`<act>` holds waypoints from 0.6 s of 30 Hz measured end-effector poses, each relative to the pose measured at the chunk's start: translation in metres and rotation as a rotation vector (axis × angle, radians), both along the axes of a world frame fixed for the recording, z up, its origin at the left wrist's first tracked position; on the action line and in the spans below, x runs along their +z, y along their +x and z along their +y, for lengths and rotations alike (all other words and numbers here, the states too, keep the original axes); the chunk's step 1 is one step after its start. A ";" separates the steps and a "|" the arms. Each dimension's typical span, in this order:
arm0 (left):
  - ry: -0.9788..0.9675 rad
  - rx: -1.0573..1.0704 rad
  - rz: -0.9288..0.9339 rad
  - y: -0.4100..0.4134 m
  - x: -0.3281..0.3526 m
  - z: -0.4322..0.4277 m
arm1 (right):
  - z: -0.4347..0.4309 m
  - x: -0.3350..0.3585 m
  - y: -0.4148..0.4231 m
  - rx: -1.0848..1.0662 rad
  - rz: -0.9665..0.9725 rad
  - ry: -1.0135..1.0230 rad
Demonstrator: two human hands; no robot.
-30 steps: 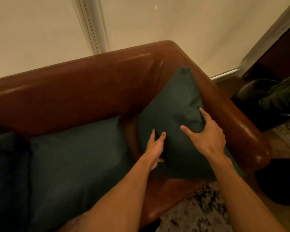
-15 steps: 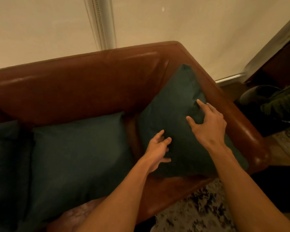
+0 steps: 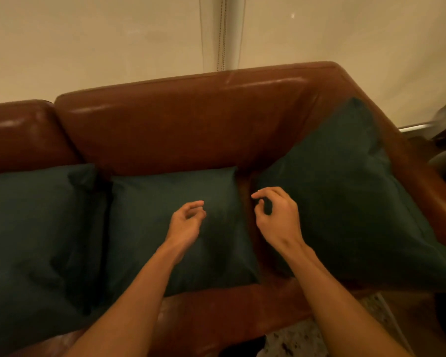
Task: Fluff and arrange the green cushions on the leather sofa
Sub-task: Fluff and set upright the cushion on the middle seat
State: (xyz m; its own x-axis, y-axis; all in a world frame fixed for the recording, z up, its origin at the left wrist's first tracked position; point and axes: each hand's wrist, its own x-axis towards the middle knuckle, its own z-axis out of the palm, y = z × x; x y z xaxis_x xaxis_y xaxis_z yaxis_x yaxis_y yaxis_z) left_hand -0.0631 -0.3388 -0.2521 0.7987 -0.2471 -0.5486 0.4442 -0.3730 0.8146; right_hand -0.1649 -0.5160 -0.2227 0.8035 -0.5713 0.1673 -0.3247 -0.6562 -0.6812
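Green cushions, three of them, line the seat of the leather sofa (image 3: 191, 130). The left cushion (image 3: 36, 228) fills the lower left of the frame, lying slumped against the backrest. The middle cushion (image 3: 150, 202) sits at centre, just beside it. Above this one hangs the left hand (image 3: 186, 222), its fingers loosely curled and holding nothing. Right of it, the right hand (image 3: 276, 217) hovers over the strip of bare leather between middle and right cushions, fingers likewise half curled and empty. The right cushion (image 3: 345, 189) stands propped in the corner at the right of the frame, tilted against the armrest.

The middle cushion looks to be next. To fluff it well, take it by both side edges, press inward to plump the filling, then set it upright against the backrest, evenly placed between its neighbours.
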 end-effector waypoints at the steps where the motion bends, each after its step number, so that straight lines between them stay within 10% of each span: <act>1: 0.027 0.022 -0.028 0.008 -0.005 0.016 | 0.007 -0.007 0.004 -0.003 0.041 0.051; 18: 0.344 0.192 0.180 0.047 -0.073 0.175 | 0.046 -0.127 0.029 -0.339 0.589 0.904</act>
State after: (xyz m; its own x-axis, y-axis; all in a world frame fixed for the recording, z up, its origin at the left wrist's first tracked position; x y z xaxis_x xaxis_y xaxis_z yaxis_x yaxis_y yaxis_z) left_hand -0.0160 -0.1642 -0.3254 0.6965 0.1186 -0.7077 0.6557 -0.5057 0.5606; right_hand -0.1358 -0.4701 -0.3499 0.4011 -0.4940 -0.7714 -0.8197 0.1824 -0.5430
